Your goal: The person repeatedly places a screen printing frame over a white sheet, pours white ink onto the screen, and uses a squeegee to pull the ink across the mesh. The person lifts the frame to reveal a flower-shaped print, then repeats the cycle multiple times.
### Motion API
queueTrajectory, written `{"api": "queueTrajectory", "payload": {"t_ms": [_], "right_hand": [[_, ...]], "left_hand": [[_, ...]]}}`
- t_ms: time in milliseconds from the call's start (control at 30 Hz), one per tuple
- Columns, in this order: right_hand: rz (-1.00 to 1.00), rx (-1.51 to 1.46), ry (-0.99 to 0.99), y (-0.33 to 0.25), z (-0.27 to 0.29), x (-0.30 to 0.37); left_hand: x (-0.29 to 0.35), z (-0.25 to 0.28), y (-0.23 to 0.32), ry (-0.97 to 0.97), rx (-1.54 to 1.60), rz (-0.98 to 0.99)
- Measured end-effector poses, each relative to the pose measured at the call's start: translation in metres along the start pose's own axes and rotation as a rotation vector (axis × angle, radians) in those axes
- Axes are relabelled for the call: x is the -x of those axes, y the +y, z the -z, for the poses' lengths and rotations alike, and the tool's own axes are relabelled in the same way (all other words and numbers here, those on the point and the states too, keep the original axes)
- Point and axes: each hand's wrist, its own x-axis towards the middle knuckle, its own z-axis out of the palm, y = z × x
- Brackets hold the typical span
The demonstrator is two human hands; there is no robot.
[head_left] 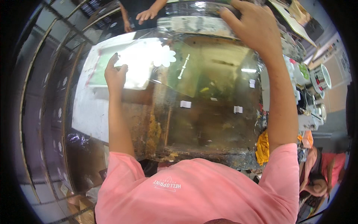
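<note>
In the left part of the view, my left hand (116,72) is closed, thumb and fingers pinched at the edge of a clear plastic sheet (179,84). Strong glare hides much of the sheet, and a white scalloped shape shows in it. A light green panel with a white border (97,71) lies beneath that hand. At the far right, my right hand (257,24) curls round something dark at the back edge of the worktable; what it grips is mostly hidden. Small white tabs (185,104) are stuck on the table's glossy, stained surface (209,127).
White sheets (87,108) lie at the left beside metal rack bars (44,93). Across the table is another person's hand (147,15). White tubs (320,77) crowd the right side, near an orange-yellow cloth (262,147). Someone in pink (332,166) is at lower right.
</note>
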Motion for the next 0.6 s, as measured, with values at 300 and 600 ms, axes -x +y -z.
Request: {"api": "queueTrajectory", "payload": {"t_ms": [300, 600], "right_hand": [[-0.032, 0.062, -0.079, 0.002, -0.002, 0.002], [0.000, 0.019, -0.043, 0.008, -0.004, 0.005]], "left_hand": [[-0.075, 0.047, -0.119, 0.137, -0.245, 0.039], [0.034, 0.033, -0.050, 0.057, -0.517, -0.295]]}}
